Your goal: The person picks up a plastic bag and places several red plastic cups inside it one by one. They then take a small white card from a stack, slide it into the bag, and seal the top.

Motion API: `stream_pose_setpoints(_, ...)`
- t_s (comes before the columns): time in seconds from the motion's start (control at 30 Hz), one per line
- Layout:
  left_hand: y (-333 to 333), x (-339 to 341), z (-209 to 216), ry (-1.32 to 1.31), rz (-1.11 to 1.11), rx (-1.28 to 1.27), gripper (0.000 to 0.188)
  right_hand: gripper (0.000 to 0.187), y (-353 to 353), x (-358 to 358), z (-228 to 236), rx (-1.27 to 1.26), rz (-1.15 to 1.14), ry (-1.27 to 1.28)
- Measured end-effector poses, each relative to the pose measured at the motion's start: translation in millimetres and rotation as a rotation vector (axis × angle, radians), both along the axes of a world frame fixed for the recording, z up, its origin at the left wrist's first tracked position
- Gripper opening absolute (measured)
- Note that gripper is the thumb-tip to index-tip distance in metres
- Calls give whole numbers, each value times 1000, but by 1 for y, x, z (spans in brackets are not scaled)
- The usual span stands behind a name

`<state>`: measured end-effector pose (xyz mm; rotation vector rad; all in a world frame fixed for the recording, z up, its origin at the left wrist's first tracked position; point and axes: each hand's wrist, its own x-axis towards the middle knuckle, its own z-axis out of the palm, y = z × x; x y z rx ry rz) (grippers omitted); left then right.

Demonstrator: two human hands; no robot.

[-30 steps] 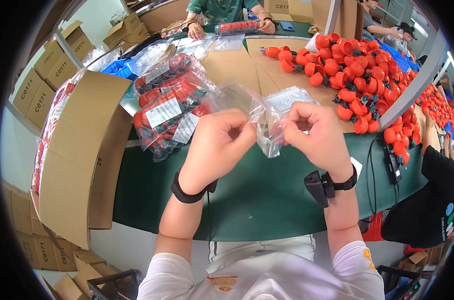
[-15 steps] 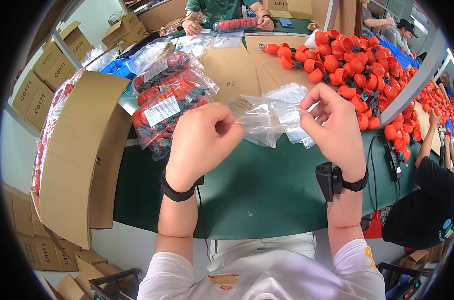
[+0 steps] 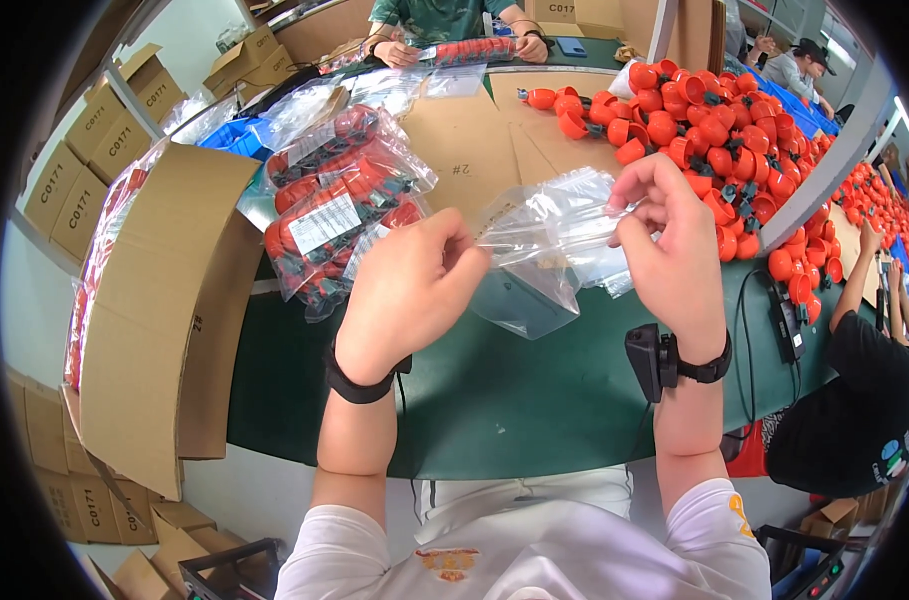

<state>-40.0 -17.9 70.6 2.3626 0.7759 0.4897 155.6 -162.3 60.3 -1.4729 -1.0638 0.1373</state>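
Note:
A clear plastic bag hangs between my two hands above the green table. My left hand pinches its left edge. The fingers of my right hand are closed on its right edge, so the top is drawn out straight. The bag looks flat and see-through, with nothing visible inside. Behind it lies a stack of clear plastic bags, partly hidden by the held one. Just left of my left hand are filled bags of red and dark parts with white labels.
A heap of red cup-shaped parts covers the right back of the table. An open cardboard box stands at the left edge. Flattened cardboard lies in the middle. Across the table, a person's hands hold a filled bag. A cable adapter sits at right.
The bag has spread and now hangs lower between my hands. My right hand has risen slightly. Across the table, the other person's hand has moved onto the filled bag's end.

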Motion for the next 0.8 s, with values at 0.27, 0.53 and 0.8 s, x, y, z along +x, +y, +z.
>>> stream_pose_setpoints(0.27,8,-14,2,-398,-512,109,67,11,-9,6,9,-185,362,132)
stream_pose_setpoints(0.53,-17,-1,3,-345,-428,-8,21,7,1,10,2,-239,474,329)
stream_pose_setpoints(0.8,-4,-6,-6,-553,-161,-64,14,28,15,108,-39,-292,-153,-80)
